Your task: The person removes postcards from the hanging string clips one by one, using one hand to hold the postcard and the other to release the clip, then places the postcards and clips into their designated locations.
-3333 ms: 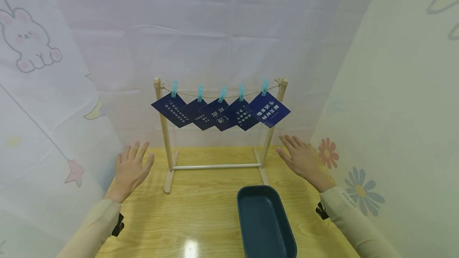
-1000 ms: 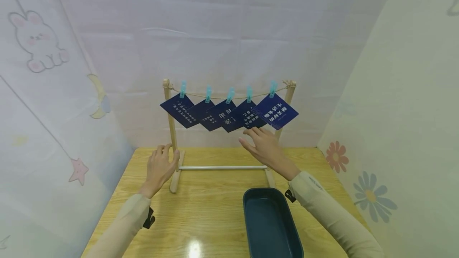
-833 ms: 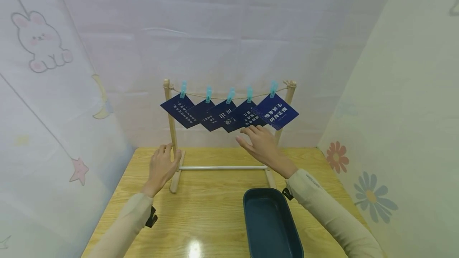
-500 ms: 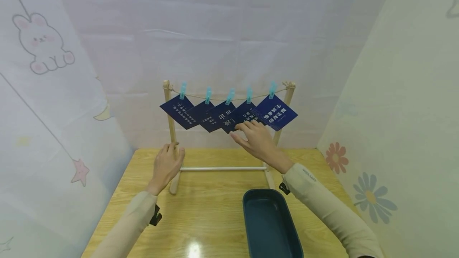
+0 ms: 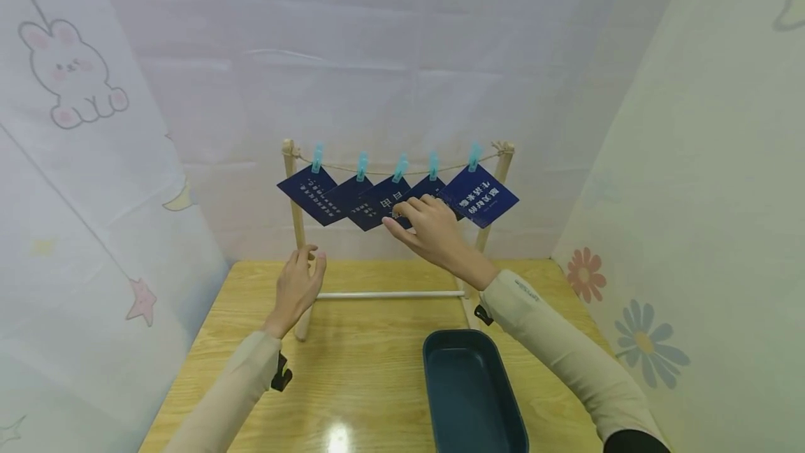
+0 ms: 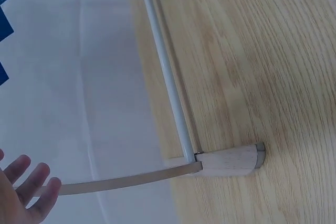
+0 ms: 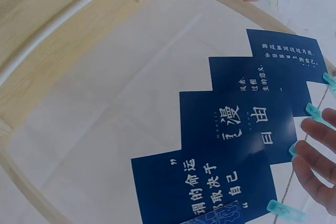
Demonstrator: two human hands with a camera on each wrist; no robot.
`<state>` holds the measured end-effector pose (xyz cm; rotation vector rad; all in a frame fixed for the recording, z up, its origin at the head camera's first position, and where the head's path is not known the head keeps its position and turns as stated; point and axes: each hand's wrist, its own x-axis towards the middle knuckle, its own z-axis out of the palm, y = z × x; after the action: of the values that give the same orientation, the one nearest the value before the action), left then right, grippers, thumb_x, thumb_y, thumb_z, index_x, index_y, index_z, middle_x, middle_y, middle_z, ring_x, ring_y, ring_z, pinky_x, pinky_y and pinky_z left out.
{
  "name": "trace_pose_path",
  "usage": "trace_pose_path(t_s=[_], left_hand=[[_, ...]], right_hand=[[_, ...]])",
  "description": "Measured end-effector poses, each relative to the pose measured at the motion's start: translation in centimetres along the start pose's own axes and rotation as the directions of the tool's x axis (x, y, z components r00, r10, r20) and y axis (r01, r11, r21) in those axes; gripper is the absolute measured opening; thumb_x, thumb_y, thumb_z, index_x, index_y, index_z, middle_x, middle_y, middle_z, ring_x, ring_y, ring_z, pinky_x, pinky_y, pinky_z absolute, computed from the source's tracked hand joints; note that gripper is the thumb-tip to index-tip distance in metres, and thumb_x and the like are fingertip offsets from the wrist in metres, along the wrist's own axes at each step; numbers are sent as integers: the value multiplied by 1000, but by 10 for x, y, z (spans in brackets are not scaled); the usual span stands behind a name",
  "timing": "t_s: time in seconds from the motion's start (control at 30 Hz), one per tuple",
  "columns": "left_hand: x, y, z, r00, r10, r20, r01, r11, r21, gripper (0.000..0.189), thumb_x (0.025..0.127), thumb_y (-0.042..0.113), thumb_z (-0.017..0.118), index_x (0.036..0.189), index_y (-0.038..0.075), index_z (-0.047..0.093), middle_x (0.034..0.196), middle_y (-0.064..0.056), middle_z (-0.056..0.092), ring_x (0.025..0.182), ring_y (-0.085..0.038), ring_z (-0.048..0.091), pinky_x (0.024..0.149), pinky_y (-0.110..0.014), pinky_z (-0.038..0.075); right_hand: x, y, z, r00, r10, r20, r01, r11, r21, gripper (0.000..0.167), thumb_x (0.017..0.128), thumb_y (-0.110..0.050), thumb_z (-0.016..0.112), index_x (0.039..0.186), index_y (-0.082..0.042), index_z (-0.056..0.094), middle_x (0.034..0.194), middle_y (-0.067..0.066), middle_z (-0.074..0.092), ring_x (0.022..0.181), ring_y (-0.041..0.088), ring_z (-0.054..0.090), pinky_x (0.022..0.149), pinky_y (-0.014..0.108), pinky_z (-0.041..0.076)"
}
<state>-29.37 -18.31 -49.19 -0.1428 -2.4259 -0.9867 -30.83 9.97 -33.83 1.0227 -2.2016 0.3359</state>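
Observation:
Several dark blue cards [image 5: 308, 193] with white writing hang by a corner from a string, each under a light blue clothespin [image 5: 317, 158]. My right hand [image 5: 434, 233] is raised in front of the middle cards, fingers loosely bent and holding nothing. In the right wrist view its fingers [image 7: 315, 166] are close to the clothespins; whether they touch is unclear. My left hand [image 5: 298, 289] hovers beside the left post [image 5: 294, 208] of the wooden rack, fingers relaxed around nothing. The left wrist view shows those fingers [image 6: 39, 182] near the post.
The rack's white crossbar [image 5: 390, 295] runs low between its wooden feet. A dark blue tray [image 5: 465, 383] sits on the wooden table [image 5: 352, 369], in front of the rack's right side. Printed cloth walls [image 5: 352, 103] enclose the back and sides.
My right hand has moved left and up, from right of the rack to the middle cards. My left hand has come inward to the left post. Cards and tray stay put.

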Motion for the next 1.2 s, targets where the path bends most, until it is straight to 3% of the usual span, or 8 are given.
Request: trace_pose_path(t_s=[0.2, 0.47, 0.77, 1.03, 1.2], left_hand=[[2, 4, 0, 998, -55, -20, 54, 996, -72, 46, 105, 42, 39, 128, 6, 57, 108, -16, 62, 93, -32, 64, 74, -51, 51], [9, 11, 1, 996, -64, -66, 55, 990, -133, 44, 106, 40, 40, 127, 5, 56, 106, -16, 62, 91, -32, 63, 76, -51, 50], [14, 11, 1, 992, -116, -41, 107, 978, -179, 47, 106, 42, 39, 129, 4, 54, 112, -17, 61, 95, -33, 62, 81, -50, 50], [18, 11, 5, 970, -224, -90, 186, 930, -318, 44, 105, 38, 45, 125, 1, 56, 110, -20, 63, 96, -36, 63, 83, -51, 49], [22, 13, 8, 962, -245, -121, 188, 914, -359, 44, 105, 38, 46, 124, 0, 56, 109, -21, 64, 93, -37, 64, 83, -51, 50]], right_hand=[[10, -5, -1, 1000, -5, 19, 5, 1000, -15, 37, 98, -40, 60, 108, -7, 73, 99, 6, 71, 84, 24, 60, 76, 36, 51], [20, -6, 0, 998, 30, 62, -30, 1000, 5, 39, 100, -41, 57, 111, -7, 72, 101, 6, 71, 86, 24, 61, 80, 39, 50], [26, -5, 8, 999, 19, 26, -20, 1000, 22, 34, 100, -38, 58, 106, -8, 73, 99, 6, 71, 87, 24, 63, 77, 38, 52], [36, -7, 14, 1000, -13, -14, 13, 1000, -1, 32, 98, -39, 61, 101, -10, 74, 94, 5, 71, 81, 22, 62, 76, 37, 50], [42, -8, 16, 999, -21, -31, 22, 1000, 8, 32, 99, -40, 60, 99, -11, 74, 93, 3, 72, 82, 22, 63, 77, 37, 51]])
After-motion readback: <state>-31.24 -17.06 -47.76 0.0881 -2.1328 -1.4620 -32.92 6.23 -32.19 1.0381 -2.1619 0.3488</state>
